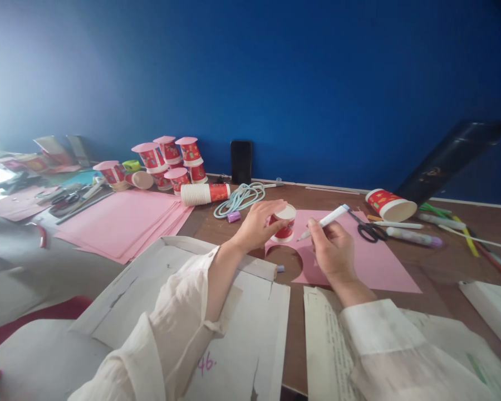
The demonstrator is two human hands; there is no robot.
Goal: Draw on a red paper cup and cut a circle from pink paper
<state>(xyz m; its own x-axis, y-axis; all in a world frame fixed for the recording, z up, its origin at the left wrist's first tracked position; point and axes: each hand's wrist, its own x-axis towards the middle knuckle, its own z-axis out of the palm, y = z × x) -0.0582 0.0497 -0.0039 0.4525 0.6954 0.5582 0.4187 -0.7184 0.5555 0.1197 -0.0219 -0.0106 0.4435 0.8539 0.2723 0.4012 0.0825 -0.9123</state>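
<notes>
My left hand (256,223) is wrapped round a small red-and-white paper cup (284,224) that stands upside down on a pink sheet of paper (371,262). My right hand (333,248) pinches a white marker (326,220), its tip pointing left and down at the sheet just beside the cup. A round piece has been cut out of the sheet's near left corner (286,266). Both arms wear loose white sleeves.
Black scissors (369,230), pens and a red cup on its side (390,204) lie right. A stack of pink paper (123,220), a sleeve of cups (204,194), several pink-topped cups (167,159), a coiled cable (240,199) and a phone (241,161) are behind. Cardboard (192,312) lies near.
</notes>
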